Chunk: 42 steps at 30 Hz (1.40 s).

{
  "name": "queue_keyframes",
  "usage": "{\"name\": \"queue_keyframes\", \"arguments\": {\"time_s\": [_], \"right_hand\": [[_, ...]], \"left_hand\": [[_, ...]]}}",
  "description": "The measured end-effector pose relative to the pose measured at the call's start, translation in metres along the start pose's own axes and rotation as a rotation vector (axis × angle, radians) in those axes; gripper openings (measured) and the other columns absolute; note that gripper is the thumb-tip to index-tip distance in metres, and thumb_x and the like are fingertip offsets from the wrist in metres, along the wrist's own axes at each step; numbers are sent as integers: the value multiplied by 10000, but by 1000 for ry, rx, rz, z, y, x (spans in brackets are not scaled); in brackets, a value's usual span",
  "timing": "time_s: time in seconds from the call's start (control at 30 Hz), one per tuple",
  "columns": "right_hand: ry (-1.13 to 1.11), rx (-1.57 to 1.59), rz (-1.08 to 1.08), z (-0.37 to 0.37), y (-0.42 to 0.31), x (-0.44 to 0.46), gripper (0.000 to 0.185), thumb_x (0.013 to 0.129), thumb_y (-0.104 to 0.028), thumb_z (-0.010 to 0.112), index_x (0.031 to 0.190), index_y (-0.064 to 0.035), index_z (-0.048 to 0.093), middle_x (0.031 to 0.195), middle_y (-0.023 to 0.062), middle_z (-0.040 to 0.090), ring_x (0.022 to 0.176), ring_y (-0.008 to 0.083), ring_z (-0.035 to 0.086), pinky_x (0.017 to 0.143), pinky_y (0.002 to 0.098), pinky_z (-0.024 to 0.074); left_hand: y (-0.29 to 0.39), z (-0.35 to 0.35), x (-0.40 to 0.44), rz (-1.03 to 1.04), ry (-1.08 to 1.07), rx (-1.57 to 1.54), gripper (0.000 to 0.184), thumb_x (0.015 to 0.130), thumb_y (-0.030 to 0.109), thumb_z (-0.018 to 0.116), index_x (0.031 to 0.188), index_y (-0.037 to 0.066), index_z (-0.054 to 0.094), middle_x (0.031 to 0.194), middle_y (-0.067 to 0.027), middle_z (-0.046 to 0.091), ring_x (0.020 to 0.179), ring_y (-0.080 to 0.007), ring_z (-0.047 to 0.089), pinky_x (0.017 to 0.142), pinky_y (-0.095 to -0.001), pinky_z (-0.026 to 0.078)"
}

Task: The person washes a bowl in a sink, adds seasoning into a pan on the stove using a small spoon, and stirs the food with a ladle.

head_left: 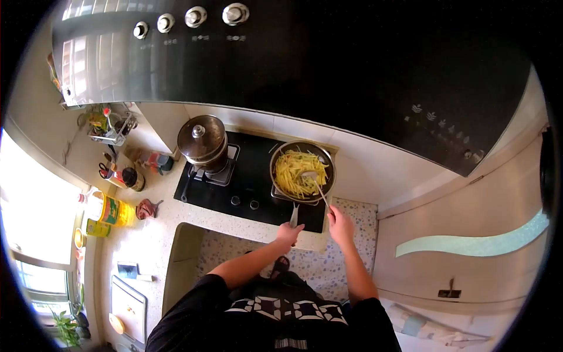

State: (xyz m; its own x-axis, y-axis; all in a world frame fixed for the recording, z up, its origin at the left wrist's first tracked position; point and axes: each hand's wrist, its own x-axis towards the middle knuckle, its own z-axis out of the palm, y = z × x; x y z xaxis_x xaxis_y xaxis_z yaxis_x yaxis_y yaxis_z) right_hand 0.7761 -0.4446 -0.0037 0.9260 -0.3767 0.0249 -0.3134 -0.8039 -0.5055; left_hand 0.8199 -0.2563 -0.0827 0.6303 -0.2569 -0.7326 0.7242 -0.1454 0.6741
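Note:
A round frying pan (273,181) full of pale yellow-green shredded food (296,173) sits on the right burner of the black stove (249,170). My left hand (288,233) is closed around the pan's handle, which points toward me. In my right hand (340,226) is the handle of a metal spatula (321,190); its head rests in the shreds at the right side of the pan.
A lidded pot (202,141) stands on the left burner. Oil bottles (117,211), jars and a cutting board (129,308) with food on it are on the left counter (158,234). The black range hood (293,64) overhangs the stove.

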Motion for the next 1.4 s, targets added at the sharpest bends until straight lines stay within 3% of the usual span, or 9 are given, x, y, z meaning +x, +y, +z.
{"name": "queue_keyframes", "arguments": {"time_s": [0.27,0.43,0.6,0.63,0.77,0.9,1.03,1.1,1.4], "right_hand": [[-39,405,1,-23,20,-62,363,966,-213,642,1315,-113,630,892,118,739,725,216,692,644,337,518],[-48,530,62,-20,-7,-63,344,969,-154,637,1300,-64,630,862,81,703,692,75,584,656,248,486],[29,512,-25,-22,8,-77,374,977,-171,634,1344,-99,617,848,86,721,617,102,576,581,272,460],[84,541,-81,-18,14,-82,387,983,-193,633,1362,-113,611,833,86,730,590,114,586,549,285,452],[-15,466,-3,-23,9,-90,385,980,-201,636,1356,-116,616,768,94,707,540,118,558,508,291,417],[-32,385,12,-31,-9,-77,371,979,-189,634,1343,-117,625,775,121,709,537,132,584,493,284,412],[42,421,-69,-27,3,-84,358,981,-183,629,1333,-121,633,754,116,704,519,144,579,485,276,407],[44,440,-94,-31,5,-88,361,979,-192,631,1334,-123,633,755,115,705,515,147,578,486,281,412],[-50,282,63,-49,-17,-82,342,952,-181,645,1289,-124,649,851,172,702,618,217,640,606,305,499]], "left_hand": [[4,-117,-40,156,56,675,506,820,412,752,1003,-46,641,681,-123,642,514,-233,612,462,-385,488],[51,-87,-16,110,-29,405,413,873,354,754,938,-5,563,651,-77,568,478,-185,521,414,-375,412],[-39,-107,-29,417,171,810,510,827,417,732,983,-62,646,745,-168,675,638,-299,681,557,-416,531],[-6,-103,-79,122,44,570,520,820,414,742,990,-68,643,746,-162,672,618,-286,661,564,-410,529],[11,-99,-54,152,53,678,455,822,365,770,955,-49,636,687,-107,621,514,-209,583,459,-375,472],[46,-74,-13,195,79,446,437,840,372,745,827,-35,586,627,-118,594,509,-249,591,455,-404,468],[-29,-92,-38,402,162,652,476,854,417,709,978,-35,628,723,-161,663,594,-274,656,541,-387,513],[-20,-102,-78,171,52,571,490,849,422,714,1007,-35,635,732,-158,667,629,-265,669,561,-390,519],[51,-63,-48,185,108,558,495,857,400,713,983,-68,615,675,-153,636,558,-260,645,492,-404,511]]}}
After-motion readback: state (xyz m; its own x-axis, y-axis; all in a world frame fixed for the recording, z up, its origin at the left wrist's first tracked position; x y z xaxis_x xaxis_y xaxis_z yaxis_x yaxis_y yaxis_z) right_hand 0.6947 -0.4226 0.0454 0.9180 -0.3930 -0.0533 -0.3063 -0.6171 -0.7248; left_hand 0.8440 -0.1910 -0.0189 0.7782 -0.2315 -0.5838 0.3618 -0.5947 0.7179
